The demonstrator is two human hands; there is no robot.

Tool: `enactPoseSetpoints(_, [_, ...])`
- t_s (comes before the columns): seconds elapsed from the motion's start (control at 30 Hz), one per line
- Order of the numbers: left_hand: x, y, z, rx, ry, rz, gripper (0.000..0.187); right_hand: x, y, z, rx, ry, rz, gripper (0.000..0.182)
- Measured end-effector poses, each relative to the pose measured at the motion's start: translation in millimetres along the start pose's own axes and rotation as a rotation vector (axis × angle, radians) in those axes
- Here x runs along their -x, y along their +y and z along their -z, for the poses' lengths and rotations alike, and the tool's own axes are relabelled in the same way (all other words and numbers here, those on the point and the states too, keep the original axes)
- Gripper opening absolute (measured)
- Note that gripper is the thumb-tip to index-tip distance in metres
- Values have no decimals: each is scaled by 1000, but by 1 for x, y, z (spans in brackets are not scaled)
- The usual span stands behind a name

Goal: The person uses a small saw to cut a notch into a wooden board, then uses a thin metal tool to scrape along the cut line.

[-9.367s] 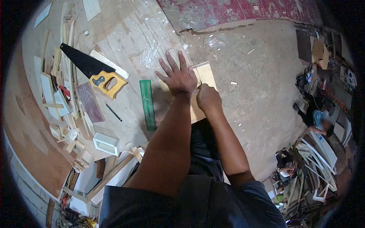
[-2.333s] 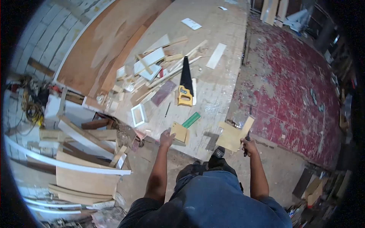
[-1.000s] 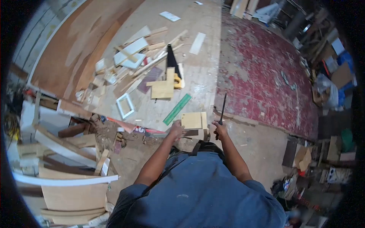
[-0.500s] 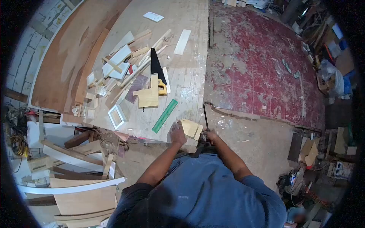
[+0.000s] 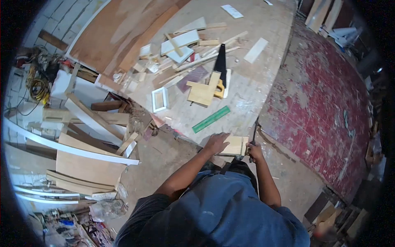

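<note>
Pressing flat: left hand [image 5: 217, 143] lies palm-down, fingers spread, on one small ply square [image 5: 235, 145] at the near edge of the bench [image 5: 263, 82]. Not clenched, nothing grasped, just weight on the panel. Right hand [image 5: 254, 152] is fisted around one thin dark blade tool [image 5: 254, 131], which stands along the panel's right edge and points away from the body; can't tell the tool type.

Count on the bench:
- 1 green ruler [image 5: 211, 119], lying diagonally, near the left hand, apart from the square.
- 1 handsaw [image 5: 221, 70], black blade, yellow handle.
- 1 L-shaped ply offcut [image 5: 202, 92], lying over the saw handle.
- 1 small white frame [image 5: 159, 99], open middle, nothing visible inside it but bench surface.
- 1 dark purple panel [image 5: 192, 76] beside the saw.
- 1 pencil-like stick just below the offcut, too small to be sure.
- Loose pile of strips and scraps [image 5: 181, 45] behind; too tangled to count.

Off the bench, left: stacked boards [image 5: 88, 164] and white curved trim [image 5: 61, 144] on the floor, plus one coil of yellow cable [image 5: 38, 88]. Red worn floor [image 5: 329, 107] to the right.
</note>
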State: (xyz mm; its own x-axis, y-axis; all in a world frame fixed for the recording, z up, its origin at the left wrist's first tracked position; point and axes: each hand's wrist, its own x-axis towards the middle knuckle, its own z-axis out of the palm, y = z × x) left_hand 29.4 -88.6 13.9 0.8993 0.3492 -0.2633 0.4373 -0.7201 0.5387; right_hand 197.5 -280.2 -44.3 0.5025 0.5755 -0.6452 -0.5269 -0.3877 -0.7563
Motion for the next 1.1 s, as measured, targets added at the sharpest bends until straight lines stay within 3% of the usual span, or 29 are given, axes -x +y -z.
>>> enactPoseSetpoints(0.03, [1,-5,5,173,-68,46,50,-7,10,2,4,-11,0,5])
enactPoseSetpoints(0.07, [4,-12,10,174,-63,53,50,-15,20,1,68,40,21,6])
enactPoseSetpoints(0.13, [13,-26,19,276,-113,55,31,-12,29,-11,141,89,40,8])
enactPoseSetpoints(0.2, [30,-51,28,302,-65,45,26,-2,28,-25,-93,384,92,12])
enactPoseSetpoints(0.23, [36,-74,27,462,28,61,26,37,-20,-49,-125,468,54,16])
enactPoseSetpoints(0.37, [75,-182,36,1123,220,335,22,20,18,-51,-216,623,192,17])
enactPoseSetpoints(0.4, [86,-210,48,1193,207,440,22,8,39,-44,-189,563,200,15])
enactPoseSetpoints(0.47, [112,-265,61,1360,324,367,19,-2,47,-69,-163,511,209,14])
enactPoseSetpoints(0.57, [125,-368,65,1311,351,252,16,-12,19,-148,-72,475,207,14])
enactPoseSetpoints(0.6, [126,-386,78,1328,356,247,16,-29,17,-182,-23,469,302,14])
enactPoseSetpoints(0.63, [126,-400,97,1249,312,328,15,-38,7,-213,-43,370,233,15])
enactPoseSetpoints(0.7, [122,-410,135,1177,263,416,14,-58,-17,-289,-9,279,213,13])
enactPoseSetpoints(0.73, [119,-402,154,1209,282,463,15,-81,-11,-317,171,241,413,12])
enactPoseSetpoints(0.87, [98,-430,172,1281,277,479,16,-117,-43,-418,74,67,296,13])
enactPoseSetpoints(1.1, [78,-433,198,1309,188,536,19,-139,-60,-480,102,9,197,17])
